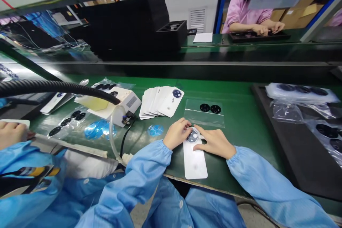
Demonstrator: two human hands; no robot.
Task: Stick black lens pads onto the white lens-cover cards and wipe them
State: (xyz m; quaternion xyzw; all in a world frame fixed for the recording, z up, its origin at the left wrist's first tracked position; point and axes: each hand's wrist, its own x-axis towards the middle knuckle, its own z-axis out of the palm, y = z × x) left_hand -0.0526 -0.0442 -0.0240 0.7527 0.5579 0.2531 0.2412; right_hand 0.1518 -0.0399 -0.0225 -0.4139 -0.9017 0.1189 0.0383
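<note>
A white panel (196, 165) lies near centre, its dark disc (192, 136) apparently seated, between left hand (176, 133) (fingers bunched, grip indeterminable) and right hand (216, 142) (thumb and forefinger apart), while two black discs (205, 108) beyond appear unplaced.

Hands (177, 133) (217, 143) close together, forearms (145, 164) (256, 169) angled inward

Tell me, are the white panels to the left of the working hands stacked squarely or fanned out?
Fanned out: the white panels overlap sideways, several edges showing.
</note>
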